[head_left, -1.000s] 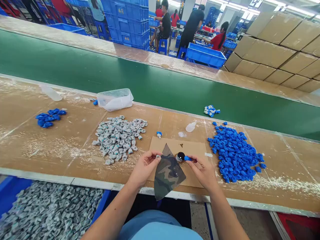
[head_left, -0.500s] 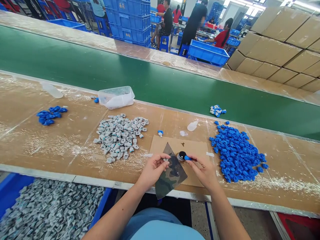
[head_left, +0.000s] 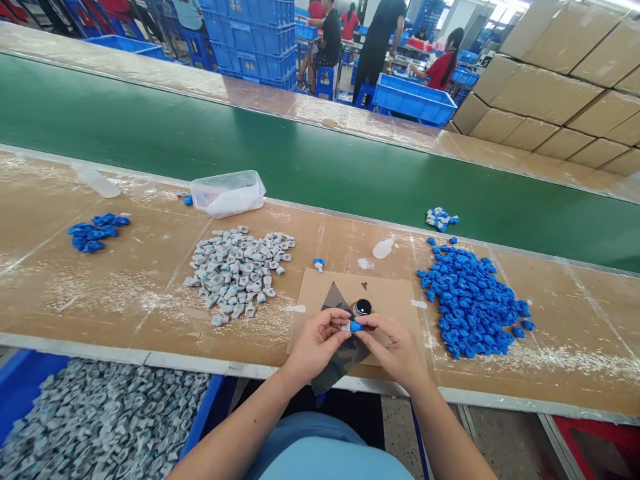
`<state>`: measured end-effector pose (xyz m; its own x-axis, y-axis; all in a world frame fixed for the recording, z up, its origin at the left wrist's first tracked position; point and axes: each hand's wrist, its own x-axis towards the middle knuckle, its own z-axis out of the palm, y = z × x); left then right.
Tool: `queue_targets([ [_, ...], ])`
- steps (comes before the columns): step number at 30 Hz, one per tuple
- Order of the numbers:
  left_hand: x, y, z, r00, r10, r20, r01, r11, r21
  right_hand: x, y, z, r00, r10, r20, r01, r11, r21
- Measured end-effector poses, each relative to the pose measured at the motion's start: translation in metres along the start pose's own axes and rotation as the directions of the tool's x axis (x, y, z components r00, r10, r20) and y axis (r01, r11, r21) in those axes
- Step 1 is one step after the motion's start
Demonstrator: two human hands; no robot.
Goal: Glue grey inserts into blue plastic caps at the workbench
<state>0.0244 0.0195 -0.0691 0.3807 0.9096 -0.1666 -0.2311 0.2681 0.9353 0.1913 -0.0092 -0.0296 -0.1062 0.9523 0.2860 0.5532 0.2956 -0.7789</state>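
My left hand (head_left: 320,340) pinches a small grey plastic piece (head_left: 346,327). My right hand (head_left: 393,343) pinches a small blue piece (head_left: 356,326), and the two pieces meet end to end between my fingertips. Under my hands lies a camouflage cloth (head_left: 340,365), its tip pointing away from me and its near end hanging past the table edge. Just beyond my fingers stands a small round pot (head_left: 362,307) with dark contents. Both are on a cardboard sheet (head_left: 395,288) taped to the table. A joined blue-and-white piece (head_left: 319,265) lies beyond the sheet.
Grey pieces (head_left: 240,270) are heaped on the left, blue pieces (head_left: 473,300) on the right. A clear plastic box (head_left: 229,193) stands by the green conveyor belt (head_left: 320,160), which carries a small blue-and-white pile (head_left: 441,219). A blue crate (head_left: 203,413) of grey pieces sits below left.
My right hand has moved left and toward me from the pot, bringing the blue piece against the grey one in my left hand. The camera view has shifted slightly.
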Motion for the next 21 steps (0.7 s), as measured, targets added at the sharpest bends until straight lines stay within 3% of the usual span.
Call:
queue_targets([
  [9,-0.004,0.019,-0.004,0.985,0.086,0.147,-0.129,0.941,0.313,-0.001,0.003,-0.008,0.993,-0.097,0.065,0.097,0.995,0.012],
  [15,-0.005,0.011,0.007,0.996,0.062,0.061,-0.070,0.986,0.152,-0.013,0.010,0.005,0.997,-0.014,-0.078,0.021,0.996,0.090],
  [18,-0.004,0.005,0.011,0.998,-0.011,0.068,0.005,0.996,0.088,-0.016,0.016,0.005,0.998,-0.022,-0.058,0.026,0.997,0.079],
  [21,0.002,0.008,0.006,0.996,-0.043,0.072,0.031,0.988,0.152,-0.015,0.025,-0.014,0.998,-0.055,-0.004,0.055,0.998,-0.028],
])
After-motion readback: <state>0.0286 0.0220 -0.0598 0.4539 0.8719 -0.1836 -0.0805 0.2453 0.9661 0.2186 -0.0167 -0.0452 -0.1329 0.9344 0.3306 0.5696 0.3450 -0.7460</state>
